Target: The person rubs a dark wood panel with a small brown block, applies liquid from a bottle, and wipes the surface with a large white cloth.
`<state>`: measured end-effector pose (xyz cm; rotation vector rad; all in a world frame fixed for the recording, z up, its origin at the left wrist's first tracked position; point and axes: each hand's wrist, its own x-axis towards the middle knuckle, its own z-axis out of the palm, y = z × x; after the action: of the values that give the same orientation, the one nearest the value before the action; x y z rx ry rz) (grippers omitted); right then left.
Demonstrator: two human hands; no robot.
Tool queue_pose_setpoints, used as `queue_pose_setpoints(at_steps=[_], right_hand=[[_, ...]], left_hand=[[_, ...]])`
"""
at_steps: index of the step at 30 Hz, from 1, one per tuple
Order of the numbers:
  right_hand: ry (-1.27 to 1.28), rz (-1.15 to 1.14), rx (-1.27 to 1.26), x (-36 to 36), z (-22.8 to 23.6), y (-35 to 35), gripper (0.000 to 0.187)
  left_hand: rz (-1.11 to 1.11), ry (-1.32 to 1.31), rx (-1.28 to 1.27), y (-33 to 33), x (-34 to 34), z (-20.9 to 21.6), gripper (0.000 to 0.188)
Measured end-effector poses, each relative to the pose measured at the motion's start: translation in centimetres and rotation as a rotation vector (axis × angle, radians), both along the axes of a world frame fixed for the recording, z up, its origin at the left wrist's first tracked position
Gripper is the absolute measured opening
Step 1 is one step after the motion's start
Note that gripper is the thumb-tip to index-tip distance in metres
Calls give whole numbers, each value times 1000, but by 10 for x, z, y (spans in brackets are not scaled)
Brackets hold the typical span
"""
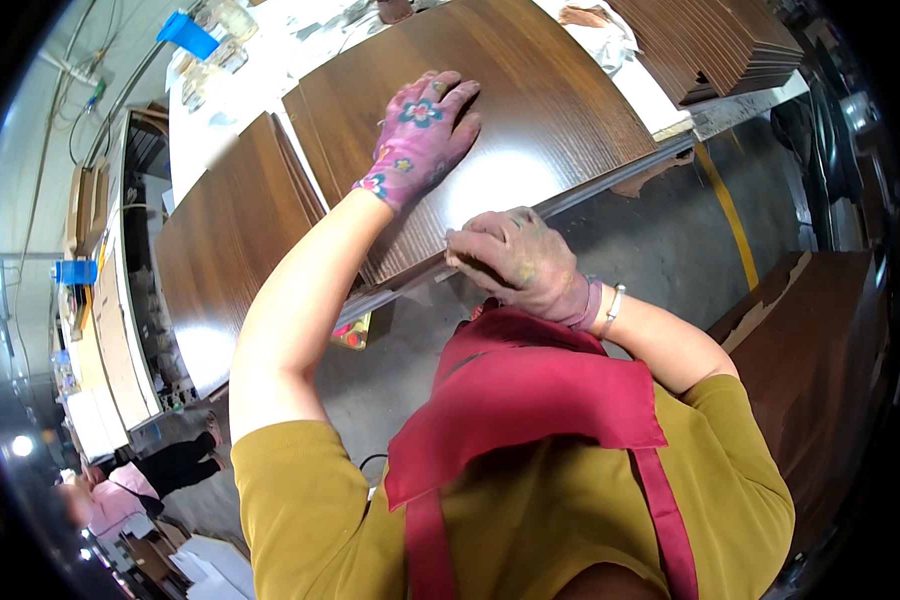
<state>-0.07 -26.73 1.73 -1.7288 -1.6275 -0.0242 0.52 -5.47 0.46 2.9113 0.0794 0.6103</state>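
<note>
My left hand [422,135], in a pink glove printed with blue flowers, lies on a glossy dark-brown wood-grain panel [540,90]. Its fingers are stretched out and somewhat apart. At the panel's near edge is my right hand [522,262], in a stained pink glove, with its fingers curled inward. Whatever it may hold is hidden by the fingers and palm. A bright light reflection shows on the panel between and beyond the hands.
More brown panels [235,225] lie to the left. A stack of brown boards [715,45] stands at the far right, near a crumpled white cloth [602,40]. Clear jars and a blue cup [188,35] are at the far left. Another person [120,495] is at lower left.
</note>
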Motion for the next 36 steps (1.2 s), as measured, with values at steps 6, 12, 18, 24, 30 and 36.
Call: queue_pose_setpoints(at_steps=[6, 12, 18, 24, 30, 36], right_hand=[[-285, 137, -153, -38, -5, 52, 26], [-215, -54, -132, 9, -12, 4, 25], [-344, -543, -113, 114, -24, -99, 15], [892, -808, 291, 162, -11, -142, 18], [1583, -133, 390, 159, 15, -113, 33], [1567, 80, 64, 182, 36, -55, 33]], left_hand=[[8, -3, 9, 0, 3, -5, 42], [-4, -12, -7, 4, -2, -4, 41], [-18, 37, -12, -1, 1, 4, 41], [-2, 87, -20, -3, 2, 9, 42], [36, 120, 15, -7, 1, 14, 42], [263, 158, 110, -29, 4, -7, 44]])
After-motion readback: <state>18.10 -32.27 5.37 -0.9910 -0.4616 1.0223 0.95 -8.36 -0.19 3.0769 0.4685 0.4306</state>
